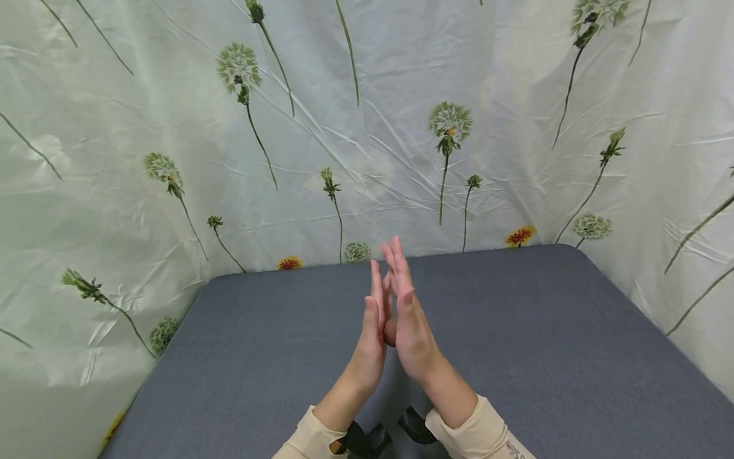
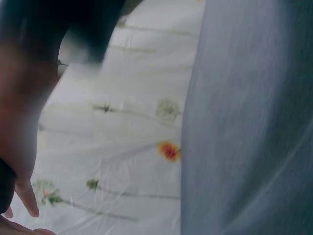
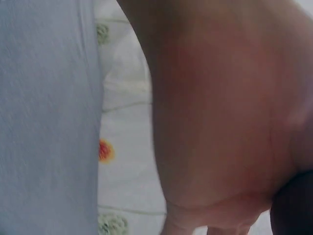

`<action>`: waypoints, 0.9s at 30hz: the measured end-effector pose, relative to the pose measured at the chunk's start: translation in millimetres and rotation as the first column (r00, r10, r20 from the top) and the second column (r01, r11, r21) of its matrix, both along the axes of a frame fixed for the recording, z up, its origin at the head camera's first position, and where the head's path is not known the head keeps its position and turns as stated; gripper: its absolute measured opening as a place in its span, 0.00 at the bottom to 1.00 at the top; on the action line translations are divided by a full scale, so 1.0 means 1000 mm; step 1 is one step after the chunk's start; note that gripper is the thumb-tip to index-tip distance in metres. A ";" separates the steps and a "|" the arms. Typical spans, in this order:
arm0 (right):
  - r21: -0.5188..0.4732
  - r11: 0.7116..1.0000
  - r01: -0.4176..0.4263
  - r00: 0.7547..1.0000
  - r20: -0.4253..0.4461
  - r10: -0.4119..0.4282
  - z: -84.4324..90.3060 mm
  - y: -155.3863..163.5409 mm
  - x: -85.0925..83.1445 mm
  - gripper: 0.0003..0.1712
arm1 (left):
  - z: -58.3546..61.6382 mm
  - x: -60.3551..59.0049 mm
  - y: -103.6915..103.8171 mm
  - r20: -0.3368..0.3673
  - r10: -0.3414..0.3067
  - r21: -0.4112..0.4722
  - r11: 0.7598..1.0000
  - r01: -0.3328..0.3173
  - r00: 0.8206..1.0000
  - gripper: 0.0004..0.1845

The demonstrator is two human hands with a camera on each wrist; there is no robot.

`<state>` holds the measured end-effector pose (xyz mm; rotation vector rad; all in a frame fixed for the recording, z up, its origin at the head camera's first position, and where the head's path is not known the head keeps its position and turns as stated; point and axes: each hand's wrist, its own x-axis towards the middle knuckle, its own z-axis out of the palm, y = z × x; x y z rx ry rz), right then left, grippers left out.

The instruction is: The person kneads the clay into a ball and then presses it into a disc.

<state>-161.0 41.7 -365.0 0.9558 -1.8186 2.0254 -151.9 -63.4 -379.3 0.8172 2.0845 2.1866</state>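
In the head view my left hand (image 1: pixel 369 341) and right hand (image 1: pixel 415 335) face each other palm to palm, fingers straight and pointing up and away. Between the lower palms shows a small brown rounded lump (image 1: pixel 390 333), mostly hidden by the hands. Both palms press on it from the sides, above the grey surface. The right fingertips reach a little higher than the left ones. Blurred skin (image 2: pixel 19 127) lines the left edge of the left wrist view, and a large stretch of skin (image 3: pixel 220 112) fills much of the right wrist view.
A grey cloth-covered table (image 1: pixel 275 331) with rounded far corners lies beneath the hands. Behind and beside it hangs a pale curtain (image 1: pixel 390 127) printed with dandelions. Black straps (image 1: pixel 415 426) sit at the wrists, by the cream sleeves (image 1: pixel 476 427).
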 end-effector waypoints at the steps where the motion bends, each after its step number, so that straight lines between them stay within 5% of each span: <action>1: -0.008 1.000 0.013 1.000 -0.004 -0.013 0.001 0.004 -0.002 0.52 | 0.000 0.002 0.003 -0.001 -0.017 -0.007 1.000 0.017 1.000 0.44; 7: -0.052 0.997 0.054 0.998 0.016 -0.053 0.005 0.024 -0.013 0.52 | -0.001 0.018 0.016 -0.055 -0.070 -0.073 0.995 0.066 0.996 0.40; 11: -0.064 0.998 0.017 0.997 0.078 -0.012 0.005 0.028 -0.017 0.52 | 0.001 0.025 0.018 -0.152 -0.022 -0.125 0.992 0.003 0.988 0.37; 18: -0.012 0.996 -0.090 0.983 0.156 0.091 -0.011 0.010 -0.017 0.54 | 0.011 0.021 0.006 -0.308 0.107 -0.107 0.984 -0.146 0.945 0.41; 21: 0.008 0.990 -0.139 0.976 0.168 0.136 -0.016 -0.001 -0.013 0.53 | 0.015 0.014 -0.003 -0.312 0.159 -0.085 0.977 -0.194 0.937 0.43; 27: 0.017 0.982 -0.190 0.970 0.158 0.185 -0.015 -0.014 -0.001 0.51 | 0.013 -0.004 -0.018 -0.212 0.224 -0.070 0.967 -0.243 0.951 0.47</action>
